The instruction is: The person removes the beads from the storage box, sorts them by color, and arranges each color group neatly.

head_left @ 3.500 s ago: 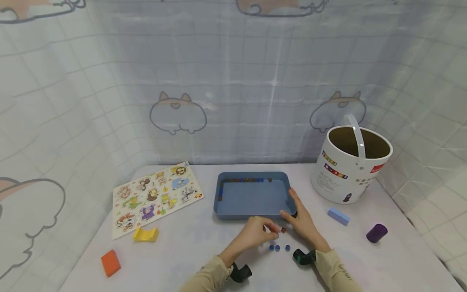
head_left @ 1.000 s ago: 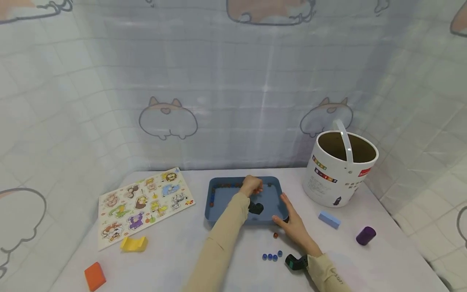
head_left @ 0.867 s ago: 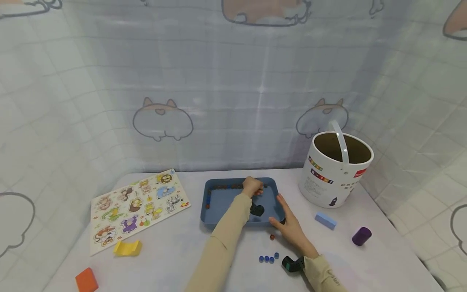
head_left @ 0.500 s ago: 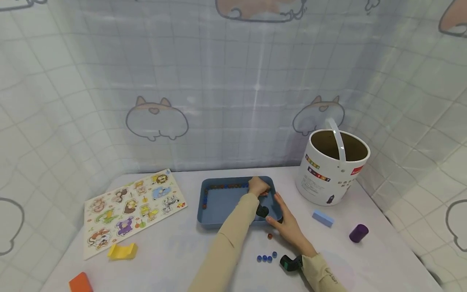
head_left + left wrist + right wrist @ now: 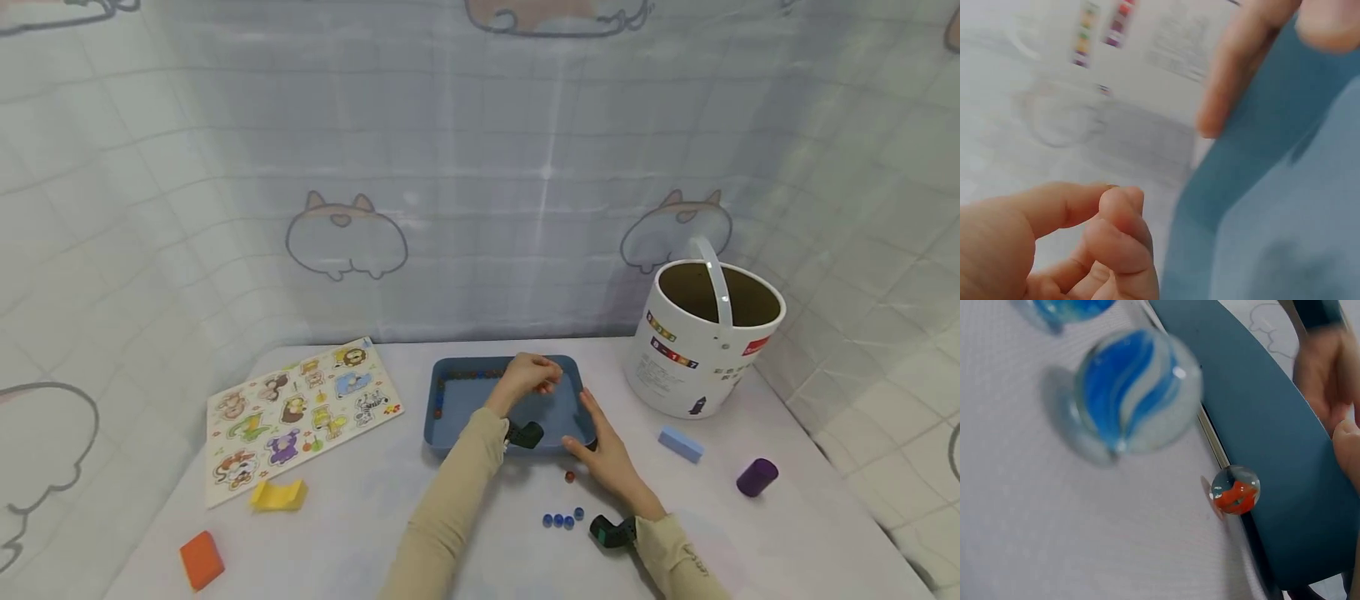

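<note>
One shallow blue-grey rectangular tray (image 5: 461,408), on a white tabletop, taken as the clock's centre; inside, a line of small blue and brown marbles (image 5: 438,402) along the twelve-o'clock and nine-o'clock walls.

One left hand (image 5: 530,375), raised over the tray's one-o'clock part, fingers curled, thumb and forefinger tips brought together; whether a marble sits between them cannot be told.

One right hand (image 5: 611,460), at the tray's four-o'clock corner, thumb and fingers spread wide about it, thumb at the near wall, fingers along the right side; nothing lies in its grasp.

One clear glass marble with an orange swirl (image 5: 1235,490), on the table between four and five o'clock, near the tray's outer wall; four clear glass marbles with blue swirls (image 5: 558,521), at five o'clock, three in a row, the fourth just off the row's right end.

One white cylindrical bucket with a pale handle (image 5: 697,358), between two and three; one light-blue oblong block (image 5: 681,444), just past three; one purple cylinder (image 5: 757,477), between three and four; one orange block (image 5: 202,560), at eight; one yellow block with a scooped top (image 5: 278,496), between eight and nine; one cream board with animal pictures (image 5: 300,422), about nine.
</note>
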`<state>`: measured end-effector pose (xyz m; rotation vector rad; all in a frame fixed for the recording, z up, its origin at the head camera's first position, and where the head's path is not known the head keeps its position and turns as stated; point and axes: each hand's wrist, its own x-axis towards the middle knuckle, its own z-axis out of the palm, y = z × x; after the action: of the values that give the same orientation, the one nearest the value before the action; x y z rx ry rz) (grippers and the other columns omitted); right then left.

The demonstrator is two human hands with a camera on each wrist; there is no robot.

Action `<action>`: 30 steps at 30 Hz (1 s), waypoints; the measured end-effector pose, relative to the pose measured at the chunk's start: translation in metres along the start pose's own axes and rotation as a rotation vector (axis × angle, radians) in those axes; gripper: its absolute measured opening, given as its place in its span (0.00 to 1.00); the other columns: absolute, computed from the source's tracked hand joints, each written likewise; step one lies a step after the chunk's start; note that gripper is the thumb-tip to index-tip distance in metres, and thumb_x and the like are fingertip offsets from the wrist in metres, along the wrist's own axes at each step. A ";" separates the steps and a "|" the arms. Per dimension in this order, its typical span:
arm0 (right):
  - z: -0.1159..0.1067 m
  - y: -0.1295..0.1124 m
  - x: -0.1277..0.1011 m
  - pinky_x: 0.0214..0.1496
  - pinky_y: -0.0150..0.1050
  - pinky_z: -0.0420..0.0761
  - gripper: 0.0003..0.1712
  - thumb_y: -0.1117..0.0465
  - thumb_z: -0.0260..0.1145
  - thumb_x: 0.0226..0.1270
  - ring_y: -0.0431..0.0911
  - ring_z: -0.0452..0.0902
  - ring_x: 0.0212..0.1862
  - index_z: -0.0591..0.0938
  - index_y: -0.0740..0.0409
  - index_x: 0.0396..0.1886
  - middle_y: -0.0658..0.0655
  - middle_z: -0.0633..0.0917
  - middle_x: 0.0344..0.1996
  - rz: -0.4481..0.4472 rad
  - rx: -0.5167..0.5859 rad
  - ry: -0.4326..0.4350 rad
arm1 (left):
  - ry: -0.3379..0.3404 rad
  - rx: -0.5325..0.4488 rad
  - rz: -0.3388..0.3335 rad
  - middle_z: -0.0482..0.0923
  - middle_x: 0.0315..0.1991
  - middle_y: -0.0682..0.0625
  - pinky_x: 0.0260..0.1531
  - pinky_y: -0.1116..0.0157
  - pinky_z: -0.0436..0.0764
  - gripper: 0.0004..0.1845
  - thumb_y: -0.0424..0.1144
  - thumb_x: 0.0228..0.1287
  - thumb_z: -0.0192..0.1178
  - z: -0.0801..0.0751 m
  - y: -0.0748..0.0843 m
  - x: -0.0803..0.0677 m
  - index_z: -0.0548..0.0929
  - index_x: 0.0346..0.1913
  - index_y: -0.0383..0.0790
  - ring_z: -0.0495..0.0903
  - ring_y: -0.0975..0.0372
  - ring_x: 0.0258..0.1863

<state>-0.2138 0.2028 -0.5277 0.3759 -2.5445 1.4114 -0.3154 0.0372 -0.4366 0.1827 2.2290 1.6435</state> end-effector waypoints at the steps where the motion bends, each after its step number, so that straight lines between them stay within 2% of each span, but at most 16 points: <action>1: -0.001 0.001 0.000 0.70 0.67 0.55 0.48 0.54 0.67 0.64 0.63 0.49 0.76 0.52 0.58 0.77 0.61 0.51 0.78 0.003 -0.003 0.002 | -0.016 0.010 0.025 0.86 0.36 0.45 0.47 0.52 0.82 0.12 0.39 0.66 0.62 -0.003 0.000 -0.006 0.84 0.47 0.35 0.84 0.58 0.29; 5: -0.004 0.004 -0.001 0.69 0.67 0.55 0.48 0.54 0.67 0.64 0.64 0.49 0.76 0.52 0.59 0.77 0.61 0.51 0.78 0.014 -0.025 0.005 | -0.106 0.060 0.095 0.85 0.37 0.43 0.40 0.51 0.82 0.11 0.40 0.67 0.61 -0.013 -0.007 -0.037 0.83 0.47 0.38 0.82 0.55 0.27; 11: -0.004 0.005 -0.002 0.69 0.67 0.55 0.49 0.52 0.67 0.64 0.65 0.49 0.76 0.52 0.57 0.77 0.61 0.51 0.78 0.029 -0.026 -0.003 | -0.349 0.083 0.148 0.83 0.40 0.30 0.24 0.62 0.76 0.09 0.36 0.68 0.59 -0.020 -0.030 -0.084 0.82 0.45 0.35 0.74 0.63 0.19; 13: -0.004 0.004 -0.002 0.69 0.67 0.56 0.49 0.52 0.67 0.64 0.65 0.49 0.75 0.52 0.57 0.77 0.62 0.51 0.77 0.032 -0.034 -0.006 | -0.419 0.085 0.142 0.83 0.37 0.33 0.22 0.65 0.74 0.07 0.34 0.68 0.59 -0.018 -0.040 -0.095 0.82 0.44 0.34 0.74 0.63 0.18; 15: -0.004 0.004 -0.002 0.68 0.67 0.56 0.49 0.52 0.67 0.64 0.65 0.50 0.75 0.52 0.58 0.77 0.62 0.51 0.77 0.028 -0.043 -0.005 | -0.448 0.113 0.142 0.85 0.33 0.37 0.21 0.67 0.73 0.05 0.34 0.67 0.60 -0.012 -0.048 -0.103 0.83 0.41 0.36 0.74 0.63 0.17; 17: -0.005 0.003 -0.002 0.69 0.67 0.57 0.49 0.53 0.67 0.64 0.65 0.50 0.75 0.52 0.58 0.77 0.62 0.51 0.77 0.023 -0.042 0.001 | -0.431 0.157 0.149 0.84 0.28 0.41 0.20 0.68 0.72 0.04 0.34 0.65 0.61 -0.004 -0.054 -0.107 0.84 0.39 0.38 0.73 0.64 0.16; 22: -0.005 0.001 0.000 0.69 0.67 0.57 0.49 0.53 0.66 0.64 0.64 0.50 0.75 0.52 0.58 0.77 0.62 0.51 0.77 0.012 -0.038 -0.004 | -0.272 0.280 0.167 0.78 0.15 0.46 0.15 0.72 0.68 0.02 0.34 0.61 0.65 0.012 -0.063 -0.108 0.85 0.34 0.39 0.70 0.66 0.11; 26: -0.003 0.000 -0.001 0.69 0.67 0.57 0.49 0.52 0.66 0.65 0.65 0.49 0.75 0.51 0.59 0.77 0.64 0.51 0.77 0.018 -0.038 -0.012 | -0.205 0.337 0.155 0.77 0.13 0.52 0.14 0.73 0.67 0.01 0.33 0.60 0.66 0.022 -0.066 -0.108 0.85 0.31 0.40 0.70 0.67 0.09; 30: -0.003 -0.001 -0.002 0.69 0.67 0.56 0.48 0.52 0.66 0.64 0.65 0.49 0.75 0.52 0.58 0.77 0.64 0.51 0.77 0.029 -0.030 -0.007 | -0.168 0.360 0.174 0.77 0.13 0.52 0.13 0.73 0.66 0.02 0.31 0.60 0.65 0.029 -0.065 -0.109 0.85 0.31 0.40 0.69 0.68 0.08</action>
<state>-0.2116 0.2046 -0.5258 0.3405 -2.5833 1.3831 -0.1968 0.0085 -0.4825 0.5989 2.4122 1.2363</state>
